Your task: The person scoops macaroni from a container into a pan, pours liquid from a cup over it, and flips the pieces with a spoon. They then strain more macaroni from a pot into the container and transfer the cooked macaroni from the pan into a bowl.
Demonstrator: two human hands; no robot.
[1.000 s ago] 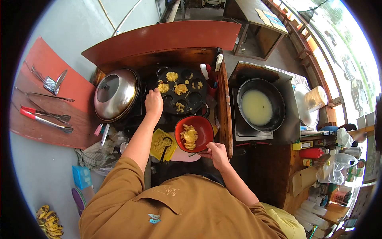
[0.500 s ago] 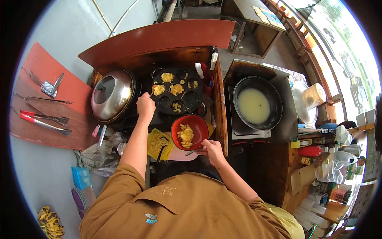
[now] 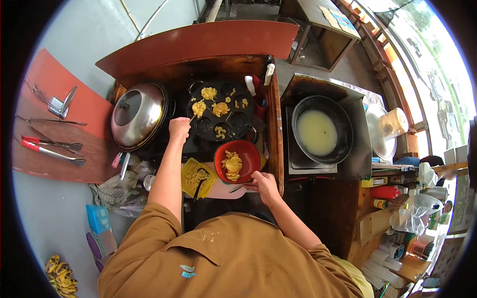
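My left hand (image 3: 179, 130) is closed at the left side of the black multi-hole pan (image 3: 229, 131). From its fingers a thin pick (image 3: 192, 118) reaches to a yellow egg-and-macaroni cake (image 3: 198, 108) in a hollow. More cakes and loose macaroni pieces sit in other hollows. My right hand (image 3: 266, 187) grips the rim of a red bowl (image 3: 252, 161), dark outside, with macaroni and egg in it. Under that hand shows the end of a metal utensil (image 3: 236, 188). Left of the bowl, a yellow square container (image 3: 212, 177) holds macaroni and a black spoon (image 3: 199, 188).
A domed metal lid (image 3: 141, 111) covers a pan at left. To the right, a black wok (image 3: 300, 149) of pale liquid stands on a stove. A wooden edge (image 3: 276, 129) divides the two stations. Tongs (image 3: 54, 149) hang on the left board.
My left hand has shifted slightly, with the pick still at the left cake. My right hand and the bowl stay nearly in place; the whole view has moved a little.
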